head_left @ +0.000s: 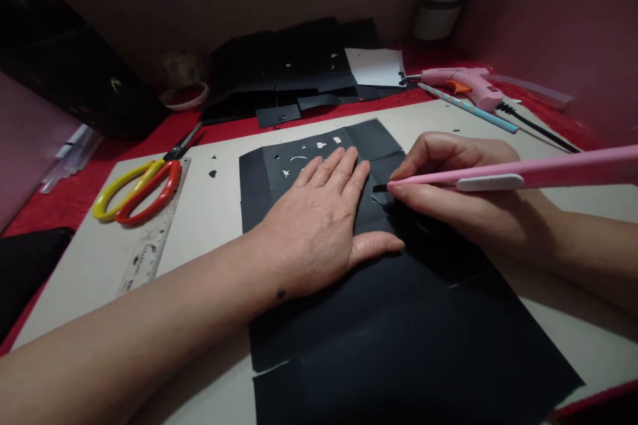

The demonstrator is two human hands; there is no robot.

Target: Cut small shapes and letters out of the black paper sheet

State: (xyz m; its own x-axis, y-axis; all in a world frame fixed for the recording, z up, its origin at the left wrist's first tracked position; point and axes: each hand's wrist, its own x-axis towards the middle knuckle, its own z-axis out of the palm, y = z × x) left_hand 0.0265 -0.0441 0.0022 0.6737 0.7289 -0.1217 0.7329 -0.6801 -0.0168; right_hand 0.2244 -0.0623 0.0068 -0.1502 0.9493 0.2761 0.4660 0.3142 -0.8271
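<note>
Left hand [319,226] pressed flat, fingers spread, on the black paper [399,332] at mid-table — pinned against slipping. Right hand [463,192] closed pencil-style around the pink craft knife [498,176], tip at the sheet — gripped low for control. Scissors [139,189] parked left.

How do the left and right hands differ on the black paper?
The left hand lies flat, palm down, fingers spread, holding nothing; the right hand is curled around a pink craft knife. The left hand is centred on the black paper; the right hand comes in from its right edge. Both touch the paper.
</note>
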